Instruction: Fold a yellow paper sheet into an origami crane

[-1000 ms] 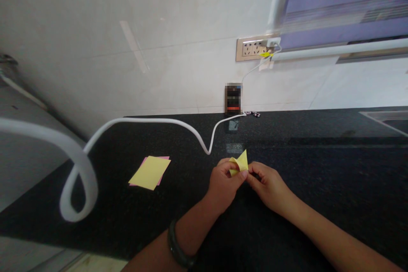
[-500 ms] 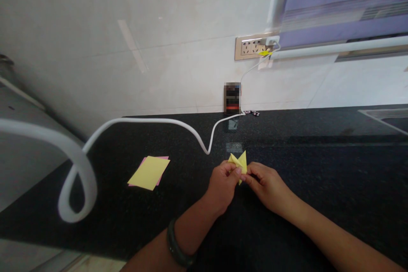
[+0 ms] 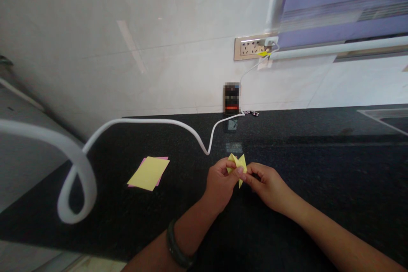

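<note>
A small folded yellow paper (image 3: 237,162) with pointed corners sits between my two hands, above the dark counter. My left hand (image 3: 222,185) grips it from the left, thumb pressed on its front and fingers behind. From the right, my right hand (image 3: 266,185) pinches its lower right edge between thumb and fingers. The thumbs meet close together near the paper's middle, and part of the folds is hidden behind them. One corner points down below the fingertips.
Flat yellow sheets over pink ones (image 3: 149,173) lie left on the black counter (image 3: 178,229). A white cable (image 3: 153,121) loops across the left and back. A phone-like device (image 3: 231,98) leans on the wall beneath a socket panel (image 3: 250,47).
The folded paper has turned slightly in my fingers, its upper right point now lower. Both hands stay in nearly the same place, still pinching it.
</note>
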### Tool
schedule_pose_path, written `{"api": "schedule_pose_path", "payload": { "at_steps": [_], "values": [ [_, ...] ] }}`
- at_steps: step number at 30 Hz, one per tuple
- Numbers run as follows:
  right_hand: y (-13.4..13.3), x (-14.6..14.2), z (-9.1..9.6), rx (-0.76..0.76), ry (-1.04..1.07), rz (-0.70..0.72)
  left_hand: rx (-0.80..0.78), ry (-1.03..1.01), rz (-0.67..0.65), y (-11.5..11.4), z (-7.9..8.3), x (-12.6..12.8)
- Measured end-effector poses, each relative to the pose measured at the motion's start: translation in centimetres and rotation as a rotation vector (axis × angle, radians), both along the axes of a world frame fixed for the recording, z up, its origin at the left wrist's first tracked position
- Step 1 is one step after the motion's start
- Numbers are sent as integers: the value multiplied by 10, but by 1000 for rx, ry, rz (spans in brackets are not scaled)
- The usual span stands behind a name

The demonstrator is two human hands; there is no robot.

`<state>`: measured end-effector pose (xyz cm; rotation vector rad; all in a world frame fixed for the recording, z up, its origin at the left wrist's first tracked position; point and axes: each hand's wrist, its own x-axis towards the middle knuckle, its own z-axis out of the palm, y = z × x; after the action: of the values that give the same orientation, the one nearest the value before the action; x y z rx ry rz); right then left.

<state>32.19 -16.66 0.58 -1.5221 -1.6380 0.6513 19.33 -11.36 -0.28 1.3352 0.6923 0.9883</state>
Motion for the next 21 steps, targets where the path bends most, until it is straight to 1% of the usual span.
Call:
{"api": "schedule_pose_path", "payload": {
  "at_steps": [2, 4, 7, 10, 13, 16, 19, 21],
  "values": [
    [1, 2, 0, -114, 161, 32, -63, -136, 6, 1, 6, -1],
    [1, 5, 1, -213, 315, 95, -122, -198, -5, 4, 11, -4],
    [0, 8, 3, -303, 453, 193, -163, -94, -104, 9, 16, -9],
    [-1, 10, 3, -343, 480, 253, -143, 54, -183, 12, 16, -12],
    [-1, 9, 1, -326, 435, 241, -128, 104, -177, 13, 13, -12],
    [1, 6, -2, -255, 387, 126, -127, 98, -141, 12, 11, -10],
    [4, 3, -6, -147, 405, -2, -126, 111, -116, 13, 9, -10],
    [5, 3, -8, -83, 424, -43, -115, 114, -124, 13, 7, -10]
  ]
}}
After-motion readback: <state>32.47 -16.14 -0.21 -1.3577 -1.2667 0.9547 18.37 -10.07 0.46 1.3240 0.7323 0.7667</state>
